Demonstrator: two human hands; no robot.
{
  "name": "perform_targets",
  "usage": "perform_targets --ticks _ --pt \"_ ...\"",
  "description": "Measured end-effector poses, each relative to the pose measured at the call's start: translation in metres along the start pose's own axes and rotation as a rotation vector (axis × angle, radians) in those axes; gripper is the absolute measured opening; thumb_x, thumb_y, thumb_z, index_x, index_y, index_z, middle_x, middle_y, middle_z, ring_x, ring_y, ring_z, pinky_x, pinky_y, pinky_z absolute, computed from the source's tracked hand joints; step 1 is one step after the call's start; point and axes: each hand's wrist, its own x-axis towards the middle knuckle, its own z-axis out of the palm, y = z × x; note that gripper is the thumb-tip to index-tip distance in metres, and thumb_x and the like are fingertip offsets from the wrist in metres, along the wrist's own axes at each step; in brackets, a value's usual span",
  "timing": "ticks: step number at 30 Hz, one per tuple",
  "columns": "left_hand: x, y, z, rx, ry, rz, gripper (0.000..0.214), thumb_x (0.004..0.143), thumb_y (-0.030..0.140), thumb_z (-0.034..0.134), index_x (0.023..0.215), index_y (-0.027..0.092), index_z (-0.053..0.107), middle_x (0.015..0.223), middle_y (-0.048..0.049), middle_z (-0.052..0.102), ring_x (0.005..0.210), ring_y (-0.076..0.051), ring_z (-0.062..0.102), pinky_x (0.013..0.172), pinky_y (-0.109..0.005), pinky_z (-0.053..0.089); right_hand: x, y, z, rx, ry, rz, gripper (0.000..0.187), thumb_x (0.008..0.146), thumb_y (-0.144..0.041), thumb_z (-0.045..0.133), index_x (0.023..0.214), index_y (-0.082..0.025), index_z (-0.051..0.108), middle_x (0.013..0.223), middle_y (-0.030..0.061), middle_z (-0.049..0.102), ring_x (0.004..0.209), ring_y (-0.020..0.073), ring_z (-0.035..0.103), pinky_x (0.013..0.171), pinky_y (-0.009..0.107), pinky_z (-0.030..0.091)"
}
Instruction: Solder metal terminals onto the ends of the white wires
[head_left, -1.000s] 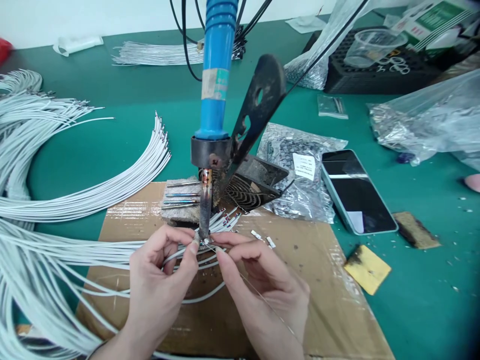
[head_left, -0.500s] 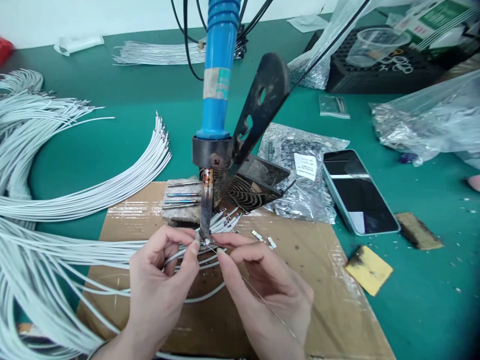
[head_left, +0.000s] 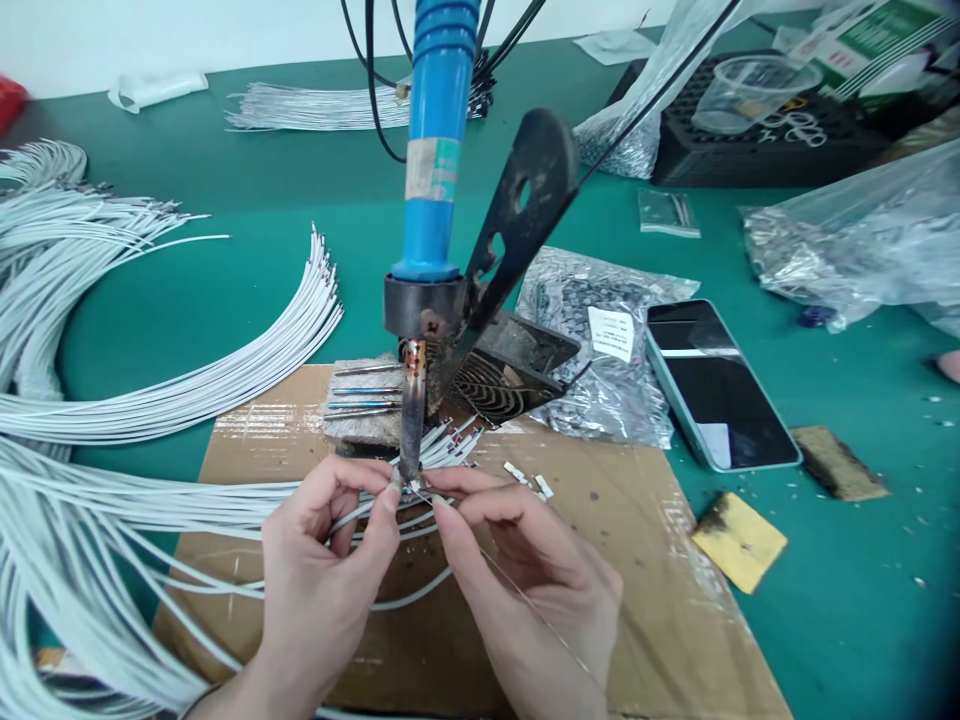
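A blue-handled soldering iron stands tip-down in a black metal stand over a brown cardboard sheet. My left hand pinches the end of a white wire right under the iron's tip. My right hand pinches a thin strand of solder wire, its end held to the same spot. Both hands meet at the tip, fingers closed.
Bundles of white wires cover the left of the green table. A phone and a plastic bag of small parts lie right of the stand. Yellow sponge pieces, more bags and a black tray lie further right.
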Motion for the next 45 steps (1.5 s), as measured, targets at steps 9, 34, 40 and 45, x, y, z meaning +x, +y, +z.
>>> perform_targets --ticks 9,34,40,45 --pt "-0.001 0.002 -0.001 0.011 0.014 0.039 0.012 0.093 0.022 0.074 0.081 0.023 0.073 0.088 -0.0001 0.081 0.071 -0.011 0.070 0.059 -0.012 0.051 0.000 -0.001 0.003 0.010 0.029 -0.005 0.019 0.091 -0.011 0.074 0.080 -0.026 0.069 0.101 -0.0039 0.082 0.093 0.0118 0.078 0.088 0.020 0.060" --pt "-0.005 0.010 0.009 -0.050 0.112 -0.021 0.012 0.087 0.019 0.074 0.076 0.023 0.074 0.089 -0.0016 0.079 0.081 -0.016 0.074 0.062 -0.017 0.055 0.000 -0.006 0.004 0.027 0.056 0.028 0.019 0.088 -0.009 0.077 0.077 -0.023 0.072 0.095 0.0023 0.083 0.088 0.0167 0.079 0.084 0.027 0.063" --pt "-0.005 0.014 0.012 -0.055 0.130 -0.029 0.012 0.085 0.020 0.075 0.074 0.023 0.073 0.085 -0.0007 0.078 0.078 -0.015 0.073 0.064 -0.017 0.055 0.000 -0.006 0.004 0.032 0.074 0.029 0.018 0.088 -0.010 0.077 0.077 -0.023 0.073 0.095 0.0026 0.083 0.088 0.0176 0.079 0.083 0.028 0.063" --pt "-0.005 0.013 0.011 -0.065 0.134 -0.018 0.012 0.085 0.019 0.076 0.074 0.023 0.074 0.084 -0.0017 0.078 0.079 -0.016 0.074 0.064 -0.018 0.055 0.000 -0.007 0.006 0.025 0.065 0.008 0.017 0.088 -0.010 0.077 0.079 -0.024 0.074 0.095 0.0018 0.083 0.087 0.0172 0.079 0.081 0.027 0.063"
